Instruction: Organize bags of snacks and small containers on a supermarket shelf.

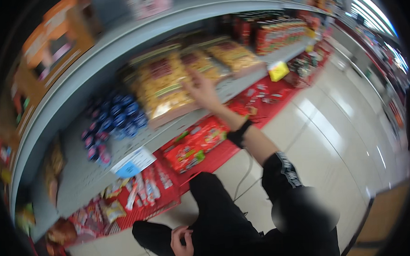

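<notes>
My right hand [202, 90] reaches over the grey metal shelf [73, 178], its fingers apart and bent at the front of a large clear bag of yellow snack pieces [167, 85]. Blur hides whether the fingertips touch the bag. Two more yellow bags stand beside it, a middle one [202, 64] and a right one [232, 54]. Low in the view, my left hand [182, 244] rests by my black-clad leg [219, 209] with curled fingers. Nothing shows in it, though its palm is hidden.
Small blue-capped containers [120, 114] cluster left of the bags. Red packets [195, 142] lie in a red wire rack [153, 211] below. A white-and-blue price card [133, 162] and a yellow tag [278, 71] jut from the shelf edge. The upper shelf [108, 43] overhangs; cables [240, 184] trail on the tiles.
</notes>
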